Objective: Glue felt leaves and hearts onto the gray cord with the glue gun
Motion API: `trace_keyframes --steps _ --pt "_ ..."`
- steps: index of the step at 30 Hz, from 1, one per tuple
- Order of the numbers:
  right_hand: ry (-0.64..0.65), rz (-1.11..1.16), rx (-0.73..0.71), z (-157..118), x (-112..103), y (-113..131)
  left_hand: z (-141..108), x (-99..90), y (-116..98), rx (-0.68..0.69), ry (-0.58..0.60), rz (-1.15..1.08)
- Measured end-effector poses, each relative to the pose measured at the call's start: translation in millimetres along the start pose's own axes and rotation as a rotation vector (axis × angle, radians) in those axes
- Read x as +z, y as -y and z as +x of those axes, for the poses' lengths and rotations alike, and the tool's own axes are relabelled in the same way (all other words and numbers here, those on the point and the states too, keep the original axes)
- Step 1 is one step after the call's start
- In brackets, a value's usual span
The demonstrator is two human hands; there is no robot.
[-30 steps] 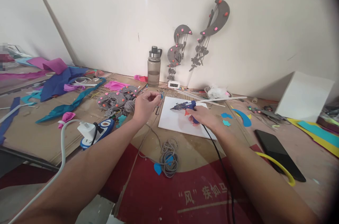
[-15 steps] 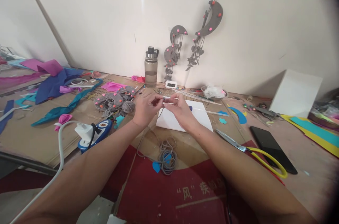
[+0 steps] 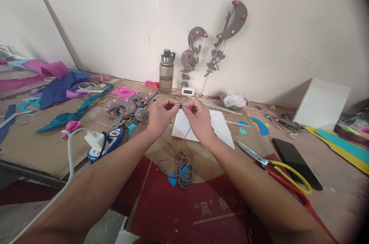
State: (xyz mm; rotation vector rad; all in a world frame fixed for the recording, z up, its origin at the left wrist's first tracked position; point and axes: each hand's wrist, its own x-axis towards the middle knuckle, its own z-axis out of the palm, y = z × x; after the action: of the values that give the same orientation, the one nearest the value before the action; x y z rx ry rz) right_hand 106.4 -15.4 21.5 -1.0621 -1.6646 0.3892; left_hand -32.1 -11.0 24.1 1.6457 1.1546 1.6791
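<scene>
My left hand is closed in a pinch on a small dark blue piece, perhaps a bead; its exact kind is too small to tell. Close beside it, my right hand pinches a grey yarn, whose tip seems to meet the blue piece. From the right hand the strand runs down to a loose coil of grey yarn, which lies on the cardboard with blue cut-outs under it. Both hands hover over a white board.
Scissors and a black phone lie to the right. On the left are a power strip and grey felt pieces with coloured dots. A water bottle stands behind; felt moon hangings hang on the wall.
My right hand has shifted so the strand now falls from it instead of near the left fingers. The dark blue piece shows more clearly between the fingertips. The view has tilted slightly.
</scene>
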Motion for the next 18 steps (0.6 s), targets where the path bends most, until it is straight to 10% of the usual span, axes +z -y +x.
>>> trace_keyframes --steps 18 --pt "-0.045 -0.068 0.031 1.3 -2.9 1.6 -2.3 2.2 0.1 0.054 0.016 0.092"
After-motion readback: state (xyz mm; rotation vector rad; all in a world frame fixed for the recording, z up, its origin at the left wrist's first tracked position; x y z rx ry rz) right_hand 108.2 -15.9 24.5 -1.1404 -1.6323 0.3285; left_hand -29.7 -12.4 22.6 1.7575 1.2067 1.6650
